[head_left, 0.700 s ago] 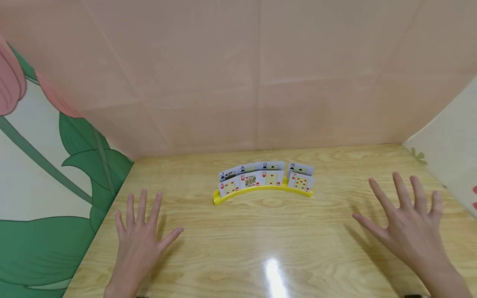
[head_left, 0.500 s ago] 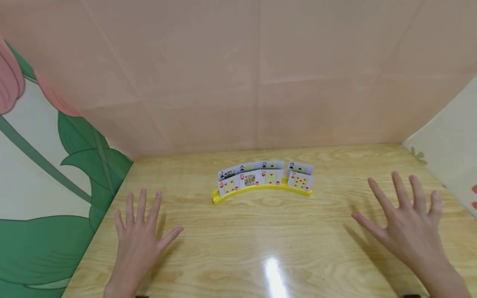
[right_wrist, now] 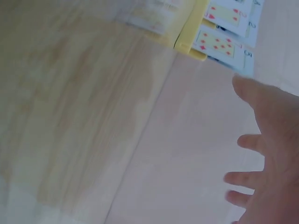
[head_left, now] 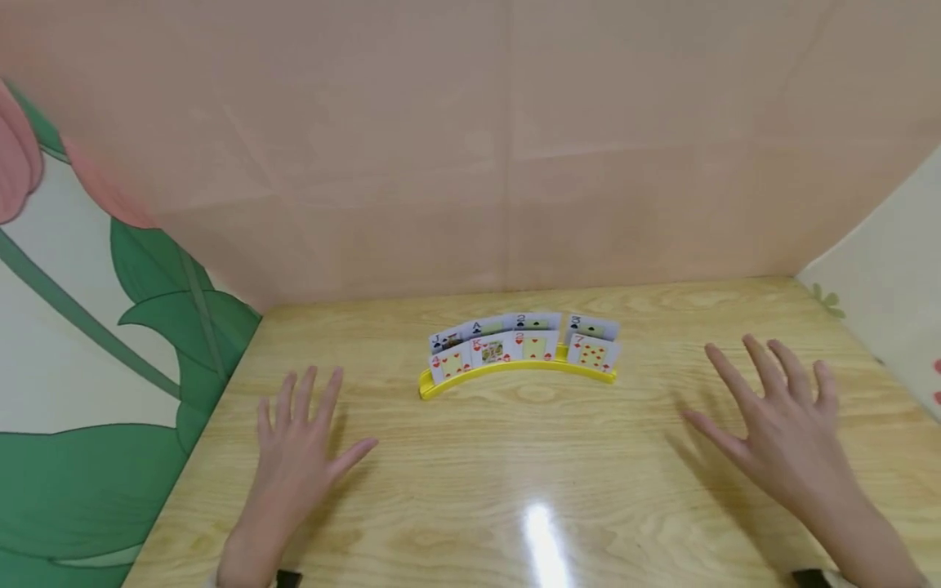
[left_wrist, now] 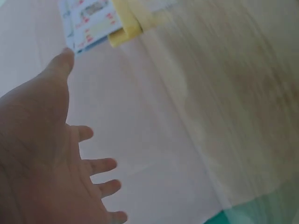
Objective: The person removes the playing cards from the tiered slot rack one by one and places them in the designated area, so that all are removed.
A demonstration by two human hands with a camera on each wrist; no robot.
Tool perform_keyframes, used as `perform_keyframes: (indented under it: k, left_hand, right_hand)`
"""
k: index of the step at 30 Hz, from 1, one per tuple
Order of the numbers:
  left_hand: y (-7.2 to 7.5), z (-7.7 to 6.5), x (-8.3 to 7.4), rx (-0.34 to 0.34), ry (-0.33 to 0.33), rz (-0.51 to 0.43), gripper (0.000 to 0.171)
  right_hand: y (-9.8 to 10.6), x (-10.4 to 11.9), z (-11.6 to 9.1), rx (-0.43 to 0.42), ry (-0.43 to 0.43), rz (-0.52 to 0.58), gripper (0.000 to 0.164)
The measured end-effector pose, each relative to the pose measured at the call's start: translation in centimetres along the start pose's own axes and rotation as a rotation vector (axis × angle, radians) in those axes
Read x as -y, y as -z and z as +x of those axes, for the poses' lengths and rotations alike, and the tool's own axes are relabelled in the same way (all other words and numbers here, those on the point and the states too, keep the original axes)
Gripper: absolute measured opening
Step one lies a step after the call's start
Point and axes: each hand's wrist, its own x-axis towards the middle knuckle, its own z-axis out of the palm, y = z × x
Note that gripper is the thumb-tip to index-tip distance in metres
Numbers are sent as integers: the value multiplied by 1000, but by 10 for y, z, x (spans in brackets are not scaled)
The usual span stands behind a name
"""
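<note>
A curved yellow card holder (head_left: 515, 367) stands toward the back of the table, with playing cards upright in two rows. The front row shows a four of hearts (head_left: 449, 363), a king of hearts, a two of hearts and, past a gap, a seven of diamonds (head_left: 592, 353). Behind them are a jack, ace, two (head_left: 537, 321) and three of spades. My left hand (head_left: 294, 457) hovers left of the holder, fingers spread, holding nothing. To the holder's right, my right hand (head_left: 787, 441) is likewise spread over the table and holds nothing.
The wood-grain table (head_left: 470, 474) meets a pinkish cloth backdrop (head_left: 507, 163) behind the holder. A panel with painted green leaves (head_left: 154, 327) borders the left side, and a pale panel (head_left: 904, 269) the right. A bright light reflection lies at the front.
Both hands have moved inward, the left one to the right and the right one to the left, slightly closer to the holder. The cards and holder have stayed in place.
</note>
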Motion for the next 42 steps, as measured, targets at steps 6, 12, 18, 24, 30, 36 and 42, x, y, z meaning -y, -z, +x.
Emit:
perform_keyframes:
  k: [6, 12, 18, 24, 30, 36, 42]
  left_hand:
    - [-3, 15, -12, 84, -63, -96, 87]
    - [-5, 31, -26, 135, -109, -253, 73]
    - [-10, 49, -31, 222, -64, -434, 65]
    - [-19, 65, -34, 293, -21, -708, 60]
    - [-35, 84, -42, 379, 37, -868, 56]
    - [-56, 100, -42, 459, 140, -1026, 46]
    - [-73, 104, -40, 451, 147, -1111, 39]
  right_hand:
    - [-2, 15, 17, -60, 105, 105, 62]
    - [-4, 33, 42, -101, 235, 152, 60]
    - [-13, 50, 65, -122, 271, 203, 41]
    - [-23, 60, 78, -98, 262, 214, 34]
    - [-22, 66, 92, -49, 220, 213, 16]
    - [-23, 71, 101, 62, 216, 209, 14]
    - [-32, 70, 98, 28, 229, 173, 19]
